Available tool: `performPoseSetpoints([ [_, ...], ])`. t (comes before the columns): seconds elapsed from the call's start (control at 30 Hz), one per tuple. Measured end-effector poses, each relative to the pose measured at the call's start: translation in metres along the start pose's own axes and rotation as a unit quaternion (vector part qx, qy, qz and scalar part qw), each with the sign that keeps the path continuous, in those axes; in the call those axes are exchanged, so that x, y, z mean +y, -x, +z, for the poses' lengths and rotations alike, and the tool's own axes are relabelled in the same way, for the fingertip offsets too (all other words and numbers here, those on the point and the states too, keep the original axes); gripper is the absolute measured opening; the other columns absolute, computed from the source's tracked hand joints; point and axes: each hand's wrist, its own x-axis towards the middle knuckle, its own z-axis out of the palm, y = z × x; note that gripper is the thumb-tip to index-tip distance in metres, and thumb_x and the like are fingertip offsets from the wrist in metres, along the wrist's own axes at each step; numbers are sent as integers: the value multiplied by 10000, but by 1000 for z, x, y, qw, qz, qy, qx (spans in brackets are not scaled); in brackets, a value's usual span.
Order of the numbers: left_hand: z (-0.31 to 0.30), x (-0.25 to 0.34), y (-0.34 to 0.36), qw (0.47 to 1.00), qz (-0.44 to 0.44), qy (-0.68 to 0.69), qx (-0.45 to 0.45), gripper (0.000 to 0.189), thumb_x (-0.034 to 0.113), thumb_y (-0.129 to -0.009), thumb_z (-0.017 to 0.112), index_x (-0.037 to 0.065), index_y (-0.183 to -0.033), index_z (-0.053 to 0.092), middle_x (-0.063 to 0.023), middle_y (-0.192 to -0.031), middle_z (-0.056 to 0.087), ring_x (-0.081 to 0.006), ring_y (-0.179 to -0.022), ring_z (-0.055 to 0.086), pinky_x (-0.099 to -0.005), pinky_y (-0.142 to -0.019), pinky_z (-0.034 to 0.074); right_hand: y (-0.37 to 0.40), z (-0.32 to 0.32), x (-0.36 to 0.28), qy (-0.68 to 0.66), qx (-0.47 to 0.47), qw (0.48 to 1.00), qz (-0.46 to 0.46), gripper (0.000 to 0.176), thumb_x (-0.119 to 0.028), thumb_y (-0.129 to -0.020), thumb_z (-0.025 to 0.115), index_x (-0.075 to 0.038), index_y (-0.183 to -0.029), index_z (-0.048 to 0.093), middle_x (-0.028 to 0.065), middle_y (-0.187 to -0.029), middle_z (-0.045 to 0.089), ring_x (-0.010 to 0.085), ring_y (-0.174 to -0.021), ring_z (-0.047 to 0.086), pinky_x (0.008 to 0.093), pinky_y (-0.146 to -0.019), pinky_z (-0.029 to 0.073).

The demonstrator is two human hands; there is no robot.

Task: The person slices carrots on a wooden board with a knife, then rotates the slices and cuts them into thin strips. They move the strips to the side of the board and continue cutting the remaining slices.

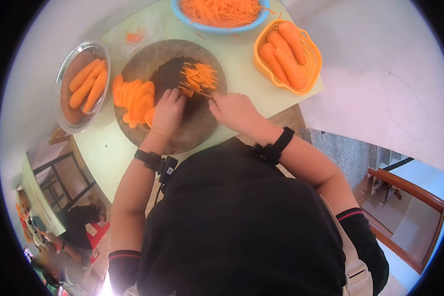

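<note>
On the round cutting board [195, 128], my left hand [169, 112] has its fingertips pressed on a small stack of carrot slices [186, 92]. My right hand [232, 109] is closed round the handle of a knife [198, 92], whose thin blade lies at the stack's edge. Just beyond the blade is a pile of cut carrot strips [200, 76]. Overlapping carrot slices [138, 101] lie on the board's left side, next to my left hand.
A blue bowl [221, 28] of shredded carrot stands at the back. Whole carrots fill a yellow basket [312, 65] at right and lie in a metal-rimmed oval tray [63, 116] at left. A plastic bag [153, 30] lies behind the board. Another person [81, 224] is at lower left.
</note>
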Motion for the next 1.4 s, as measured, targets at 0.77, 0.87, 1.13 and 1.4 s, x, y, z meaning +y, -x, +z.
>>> performPoseSetpoints([
  [0.77, 0, 4, -8, 998, -18, -17, -54, 186, 1, -803, 662, -11, -989, 652, -118, -1009, 590, -303, -966, 583, -369, -844, 509, -15, -5, 31, -101, 2, 994, -31, 300, -252, -930, 497, -21, -839, 665, 187, -762, 670, 370, -756, 664, 478, -689, 531],
  [0.87, -6, 2, -11, 997, -12, -8, -78, 187, 17, -800, 653, 0, -987, 656, -109, -1012, 587, -293, -975, 576, -369, -848, 509, -17, -4, 31, -99, -17, 994, -37, 279, -235, -916, 505, -22, -843, 670, 179, -778, 677, 369, -758, 665, 476, -692, 529],
  [1.13, -11, 5, -17, 995, -2, 0, -103, 205, -18, -776, 664, 2, -980, 656, -109, -1018, 584, -300, -970, 566, -372, -842, 503, -16, -3, 32, -96, -20, 994, -44, 260, -221, -904, 503, -24, -871, 671, 176, -793, 683, 360, -756, 670, 475, -682, 528],
  [1.4, 1, 3, -13, 999, 26, 17, -38, 236, -20, -748, 619, -36, -983, 620, -147, -1034, 566, -334, -986, 527, -392, -874, 477, -16, -4, 29, -65, -26, 997, -31, 354, -321, -963, 477, -27, -872, 653, 178, -760, 673, 357, -744, 669, 474, -659, 531],
])
